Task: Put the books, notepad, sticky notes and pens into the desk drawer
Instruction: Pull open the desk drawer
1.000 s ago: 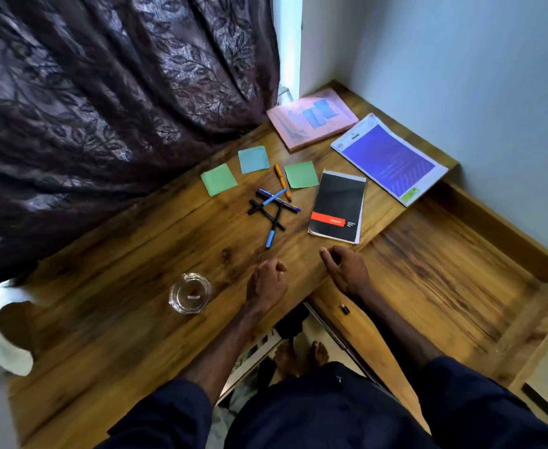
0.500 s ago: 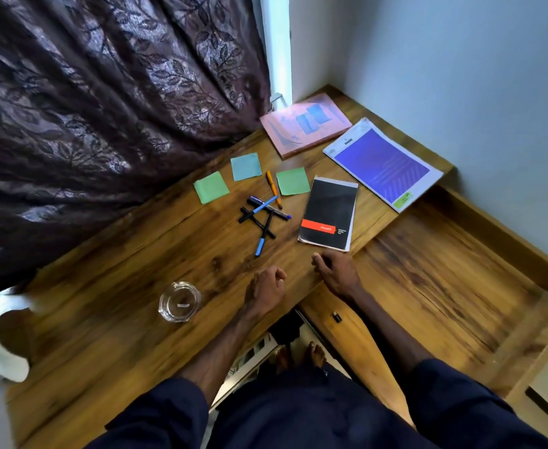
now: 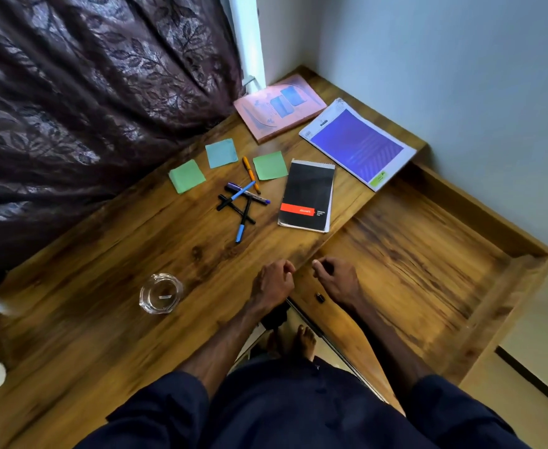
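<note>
While drawer (image 3: pixel 428 270) gapes, left hand (image 3: pixel 274 281), right hand (image 3: pixel 337 280) curled, empty

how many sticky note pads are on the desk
3, all on the desk top near the curtain: a green pad furthest left, a blue pad beside it, and a second green pad between the orange pen and the black notepad. None looks hidden.

Pink book (image 3: pixel 279 106) and purple-covered book (image 3: pixel 358 142) lie flat at the worktop's far corner. Black notepad (image 3: pixel 307 196) lies flat nearby. Three sticky notes (image 3: pixel 221 153), two green, one blue, flank roughly five crossed pens (image 3: pixel 241 202). Desk drawer (image 3: pixel 428 254) stands open.
</note>
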Demonstrator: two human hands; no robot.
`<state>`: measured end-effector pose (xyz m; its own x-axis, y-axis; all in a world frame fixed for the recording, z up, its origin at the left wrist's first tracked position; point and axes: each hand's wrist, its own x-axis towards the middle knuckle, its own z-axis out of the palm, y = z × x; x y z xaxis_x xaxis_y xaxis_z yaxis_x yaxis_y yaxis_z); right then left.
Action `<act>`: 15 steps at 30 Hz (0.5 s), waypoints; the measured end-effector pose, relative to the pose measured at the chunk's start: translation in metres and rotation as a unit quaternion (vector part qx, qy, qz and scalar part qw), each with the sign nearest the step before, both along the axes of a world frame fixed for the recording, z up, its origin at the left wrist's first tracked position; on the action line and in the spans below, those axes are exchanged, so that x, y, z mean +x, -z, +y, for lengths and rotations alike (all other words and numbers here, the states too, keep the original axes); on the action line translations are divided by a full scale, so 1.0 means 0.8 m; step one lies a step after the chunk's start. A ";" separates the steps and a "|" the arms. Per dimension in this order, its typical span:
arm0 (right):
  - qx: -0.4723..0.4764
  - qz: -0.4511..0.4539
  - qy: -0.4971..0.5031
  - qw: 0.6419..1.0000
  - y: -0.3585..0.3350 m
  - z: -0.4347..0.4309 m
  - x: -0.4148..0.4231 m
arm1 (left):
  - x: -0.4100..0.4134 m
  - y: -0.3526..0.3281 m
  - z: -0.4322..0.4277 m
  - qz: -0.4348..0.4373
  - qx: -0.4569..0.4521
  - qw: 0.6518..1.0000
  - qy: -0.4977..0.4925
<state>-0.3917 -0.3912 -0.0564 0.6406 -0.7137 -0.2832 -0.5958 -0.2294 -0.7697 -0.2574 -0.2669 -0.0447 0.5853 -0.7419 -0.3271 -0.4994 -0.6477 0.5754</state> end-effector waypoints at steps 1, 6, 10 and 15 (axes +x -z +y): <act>-0.007 -0.002 -0.004 1.000 -0.003 0.005 0.009 | 0.002 -0.003 0.005 -0.003 -0.001 1.000 -0.003; -0.032 -0.021 -0.069 0.997 -0.021 0.037 0.076 | 0.037 -0.021 0.050 -0.024 -0.001 0.998 -0.062; -0.033 -0.019 -0.148 0.988 -0.029 0.072 0.139 | 0.079 -0.031 0.101 -0.034 -0.009 0.988 -0.148; -0.047 -0.049 -0.264 0.962 -0.046 0.133 0.212 | 0.125 -0.038 0.173 -0.045 -0.034 0.966 -0.252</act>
<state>-0.2224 -0.2849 -0.0196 0.9415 -0.3005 -0.1528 -0.3022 -0.5516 -0.7775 -0.1574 -0.1288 -0.0147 0.9016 -0.3738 -0.2179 -0.1813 -0.7836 0.5942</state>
